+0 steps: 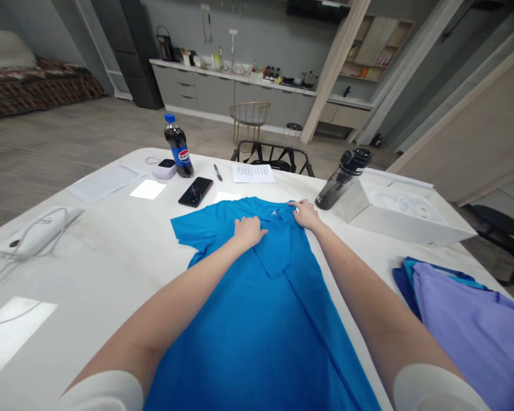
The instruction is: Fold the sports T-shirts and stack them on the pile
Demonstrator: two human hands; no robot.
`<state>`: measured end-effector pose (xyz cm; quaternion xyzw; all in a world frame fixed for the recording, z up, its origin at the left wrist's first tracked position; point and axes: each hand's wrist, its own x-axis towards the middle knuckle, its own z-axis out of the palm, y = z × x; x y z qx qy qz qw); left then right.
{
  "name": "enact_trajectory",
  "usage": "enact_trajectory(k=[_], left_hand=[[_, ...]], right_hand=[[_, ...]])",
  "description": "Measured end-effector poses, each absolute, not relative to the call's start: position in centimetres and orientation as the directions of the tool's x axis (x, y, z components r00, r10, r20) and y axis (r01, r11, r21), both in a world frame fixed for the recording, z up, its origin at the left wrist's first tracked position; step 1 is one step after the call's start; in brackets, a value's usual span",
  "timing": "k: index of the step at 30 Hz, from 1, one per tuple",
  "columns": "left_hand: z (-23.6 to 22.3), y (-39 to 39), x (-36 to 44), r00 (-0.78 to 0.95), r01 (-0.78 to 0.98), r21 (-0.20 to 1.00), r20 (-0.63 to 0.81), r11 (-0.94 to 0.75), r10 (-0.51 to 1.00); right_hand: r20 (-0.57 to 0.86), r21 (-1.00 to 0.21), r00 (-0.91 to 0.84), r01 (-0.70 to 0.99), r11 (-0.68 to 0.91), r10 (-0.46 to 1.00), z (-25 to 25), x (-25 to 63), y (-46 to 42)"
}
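Note:
A blue T-shirt (257, 319) lies on the white table in front of me, collar away from me. Its right side is folded inward, with that sleeve laid across the front, and the left sleeve sticks out flat. My left hand (247, 231) rests on the fabric just left of the collar, thumb apart from the fingers. At the far right shoulder edge, beside the collar label, my right hand (305, 214) pinches the shirt between thumb and fingers. The undersides of the fingertips are hidden.
Stacked folded clothes (471, 331) lie at the right. Behind them are a white open box (411, 228) and a dark water bottle (342, 180). A phone (196, 192), a cola bottle (180, 149), a pen (217, 172) and papers (252, 173) lie beyond the shirt; a corded white device (43, 229) is left.

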<state>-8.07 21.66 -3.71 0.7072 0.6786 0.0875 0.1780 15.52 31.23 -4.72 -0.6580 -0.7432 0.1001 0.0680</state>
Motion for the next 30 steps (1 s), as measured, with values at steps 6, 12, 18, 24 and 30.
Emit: enact_trajectory(k=[6,12,18,24,30], left_hand=[[-2.5,20.4,-8.0,0.181,0.884,0.434,0.025,-0.174,0.983],[-1.5,23.6,-10.5,0.001,0.743,0.658,0.183,-0.123,0.983],[-4.5,23.4,-12.2,-0.012,0.843,0.518,0.289,-0.145,0.957],[-6.4,16.9,-9.9,0.568,0.666,0.481,0.167,-0.57,0.806],[-6.4,14.0,-9.4,0.6,0.668,0.458,0.134,-0.586,0.789]], right_hand=[[0.117,-0.286,-0.09,0.95,0.121,0.989,-5.8,16.7,32.4],[0.237,-0.404,0.112,0.915,-0.007,0.965,-5.4,17.2,33.5],[0.19,-0.344,0.114,0.938,-0.043,0.975,-5.7,15.3,30.2],[0.219,-0.367,-0.277,0.865,0.342,0.936,-4.8,14.3,20.8],[0.125,-0.494,-0.434,0.753,0.435,0.892,-4.6,16.0,9.3]])
